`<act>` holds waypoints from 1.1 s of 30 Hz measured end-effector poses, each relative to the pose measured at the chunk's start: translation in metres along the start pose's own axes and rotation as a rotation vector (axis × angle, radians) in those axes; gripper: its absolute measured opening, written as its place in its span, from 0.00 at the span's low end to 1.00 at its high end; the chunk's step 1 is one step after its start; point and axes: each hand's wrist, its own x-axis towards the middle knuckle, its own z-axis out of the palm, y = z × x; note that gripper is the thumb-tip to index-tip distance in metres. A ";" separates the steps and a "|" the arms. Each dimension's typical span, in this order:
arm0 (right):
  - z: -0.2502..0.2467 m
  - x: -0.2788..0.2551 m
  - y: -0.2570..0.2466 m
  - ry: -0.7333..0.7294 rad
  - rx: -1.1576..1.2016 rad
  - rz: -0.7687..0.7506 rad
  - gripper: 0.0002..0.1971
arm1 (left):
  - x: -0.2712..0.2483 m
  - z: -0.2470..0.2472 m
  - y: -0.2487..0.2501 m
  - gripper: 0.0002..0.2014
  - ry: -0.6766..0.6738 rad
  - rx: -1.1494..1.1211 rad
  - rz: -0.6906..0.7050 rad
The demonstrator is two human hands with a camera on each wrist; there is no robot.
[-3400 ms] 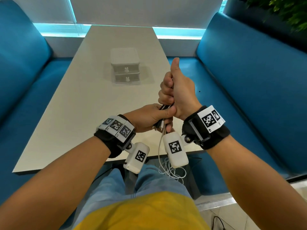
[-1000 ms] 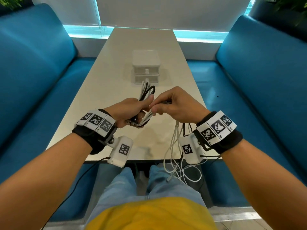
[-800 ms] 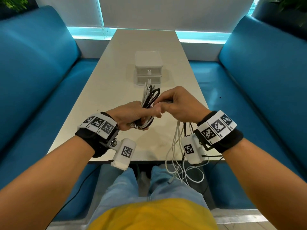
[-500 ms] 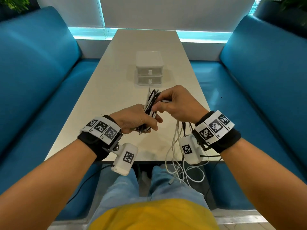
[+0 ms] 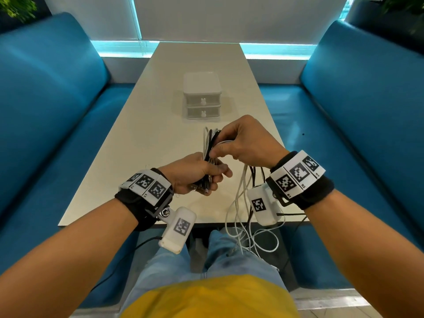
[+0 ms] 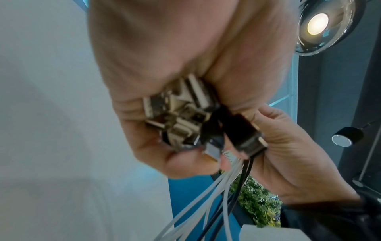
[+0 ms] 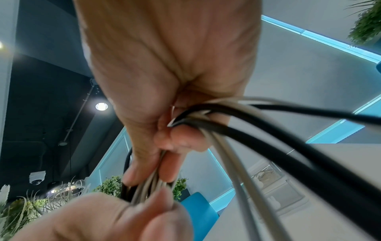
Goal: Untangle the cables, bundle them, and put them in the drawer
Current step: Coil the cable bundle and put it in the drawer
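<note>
Over the near end of the table my left hand (image 5: 202,174) grips a folded bundle of white and black cables (image 5: 210,143), its loops sticking up past my fingers. Several USB plugs (image 6: 185,117) poke out of that fist in the left wrist view. My right hand (image 5: 231,143) pinches the same cables (image 7: 222,130) just above and to the right. The loose ends (image 5: 243,216) hang off the table edge to my lap. A small white two-drawer box (image 5: 202,97) stands farther along the table, both drawers closed.
The beige table (image 5: 142,138) runs away from me between two blue benches (image 5: 46,125) (image 5: 367,125). Plants stand at the far corners. A thin black wire (image 5: 124,253) runs from the left wrist camera down past my leg.
My hands have come down from a raised pull to folding the cables at table height. Over the last second the bundle's loops have been drawn tighter and more upright between both hands.
</note>
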 end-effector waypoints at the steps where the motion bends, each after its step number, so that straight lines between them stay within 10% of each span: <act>1: -0.001 0.000 0.000 -0.002 0.001 -0.001 0.06 | 0.001 0.002 -0.001 0.11 0.022 -0.004 0.004; 17: -0.012 -0.004 0.014 -0.107 -0.031 0.194 0.22 | 0.000 0.010 0.011 0.15 0.408 0.366 0.056; 27: -0.004 -0.016 0.016 0.046 0.010 0.051 0.34 | -0.001 0.011 0.005 0.15 0.334 0.307 0.016; 33: -0.006 -0.018 -0.010 0.193 0.077 -0.244 0.30 | -0.009 0.010 0.017 0.24 0.062 0.025 -0.020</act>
